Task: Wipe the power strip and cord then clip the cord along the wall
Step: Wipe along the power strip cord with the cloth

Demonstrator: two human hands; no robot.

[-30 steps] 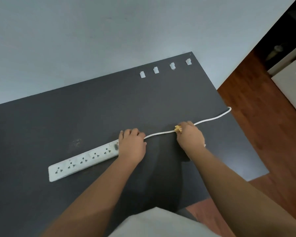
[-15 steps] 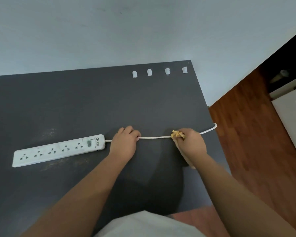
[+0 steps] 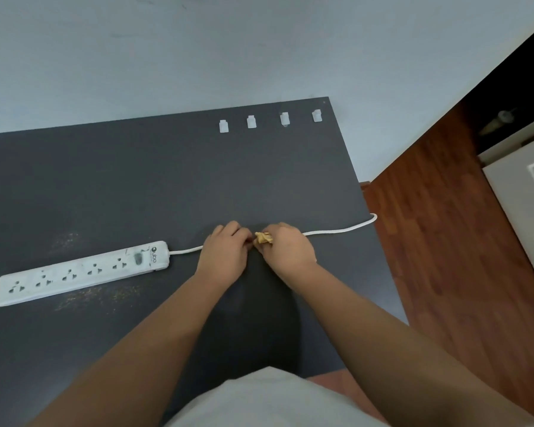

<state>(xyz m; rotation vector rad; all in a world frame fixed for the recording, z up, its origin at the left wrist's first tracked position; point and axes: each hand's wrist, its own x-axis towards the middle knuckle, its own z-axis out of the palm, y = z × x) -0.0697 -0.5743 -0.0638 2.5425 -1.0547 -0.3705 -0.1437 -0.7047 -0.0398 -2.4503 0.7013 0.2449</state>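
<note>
Two hands sit nearly touching mid-cord: your left hand (image 3: 225, 254) is curled on the cord (image 3: 336, 232), pinning it, while your right hand (image 3: 287, 251) pinches a yellow cloth (image 3: 264, 238) around it, so this looks like the cord-wiping step. Next you likely slide the cloth right toward the desk (image 3: 167, 180) edge where the cord drops off, keeping it taut. Power strip (image 3: 80, 272) lies left of both hands; four clips (image 3: 252, 122) wait, empty, by the wall.

Home room: wood-plank floor (image 3: 444, 241), plain painted wall (image 3: 198, 50), white panelled door (image 3: 524, 186).
</note>
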